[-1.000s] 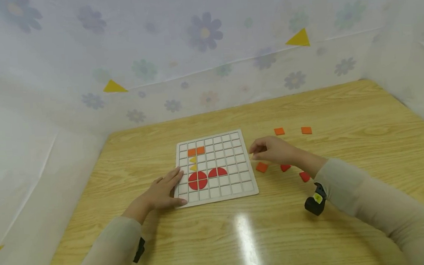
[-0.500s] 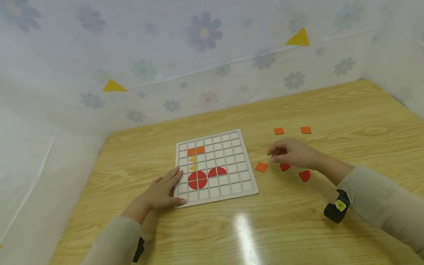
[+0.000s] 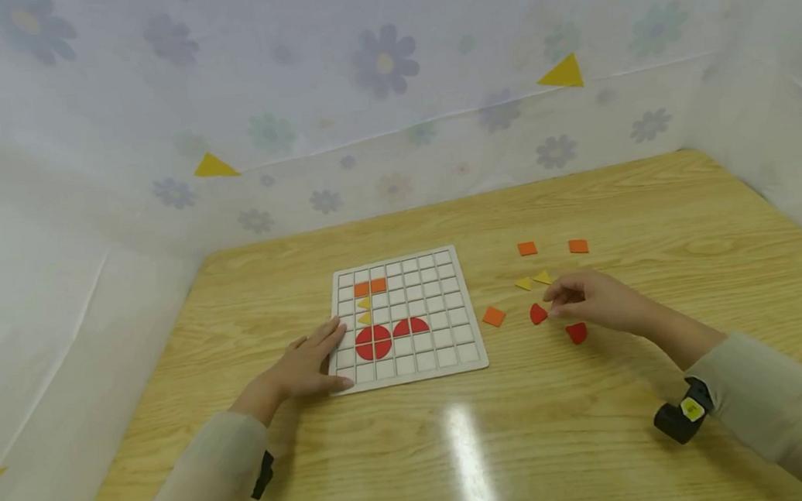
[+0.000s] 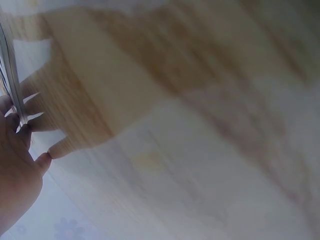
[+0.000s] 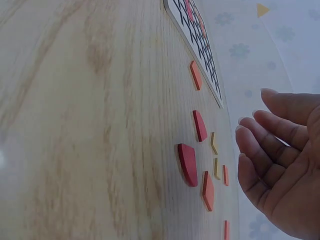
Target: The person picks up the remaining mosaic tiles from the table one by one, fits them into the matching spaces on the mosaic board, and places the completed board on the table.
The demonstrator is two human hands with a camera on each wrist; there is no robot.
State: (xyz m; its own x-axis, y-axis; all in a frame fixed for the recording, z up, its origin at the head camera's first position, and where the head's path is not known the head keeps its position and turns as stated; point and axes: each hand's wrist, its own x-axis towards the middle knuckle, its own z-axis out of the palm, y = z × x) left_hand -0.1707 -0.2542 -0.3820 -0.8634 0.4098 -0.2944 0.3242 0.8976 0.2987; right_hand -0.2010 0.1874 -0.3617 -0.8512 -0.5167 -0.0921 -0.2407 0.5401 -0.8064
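Observation:
My left hand (image 3: 304, 363) lies with spread fingers on the left edge of the white grid board (image 3: 443, 354); in the left wrist view the fingers (image 4: 37, 162) are at its edge. On the board sit orange squares (image 3: 362, 289), small yellow triangles (image 3: 365, 304), a red circle of quarter pieces (image 3: 366, 351) and a red half-circle (image 3: 419, 325). My right hand (image 3: 600, 299) hovers with loosely curled fingers above the loose pieces, holding nothing. Closest to it are a red quarter piece (image 3: 537, 314), another red quarter piece (image 3: 577, 333) and two yellow triangles (image 3: 543, 278).
Loose orange squares lie right of the board: one orange square (image 3: 494, 316) close to its edge, another orange square (image 3: 527, 249) and a third orange square (image 3: 578, 246) farther back. The wooden table (image 3: 359, 455) meets a flower-printed white curtain (image 3: 394, 150) behind.
My right hand has moved right, away from the board's edge and over the loose pieces, uncovering the yellow triangles and a red quarter piece. The left hand has stayed in place.

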